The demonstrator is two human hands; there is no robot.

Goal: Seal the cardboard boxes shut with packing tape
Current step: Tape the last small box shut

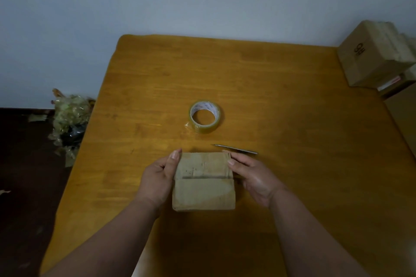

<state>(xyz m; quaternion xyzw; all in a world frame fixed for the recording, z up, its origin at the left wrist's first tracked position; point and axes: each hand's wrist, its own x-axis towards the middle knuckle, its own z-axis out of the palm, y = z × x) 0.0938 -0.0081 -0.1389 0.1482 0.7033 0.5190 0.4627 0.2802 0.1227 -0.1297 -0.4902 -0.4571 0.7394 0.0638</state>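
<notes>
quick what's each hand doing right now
Left hand: grips the left side of the cardboard box.
Right hand: grips the box's right side.

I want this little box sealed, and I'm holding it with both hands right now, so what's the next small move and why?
Probably free the right hand and reach for the tape roll lying just beyond the box. The flap seam across its top looks closed but untaped, and the left hand alone could likely steady the box on the table.
</notes>
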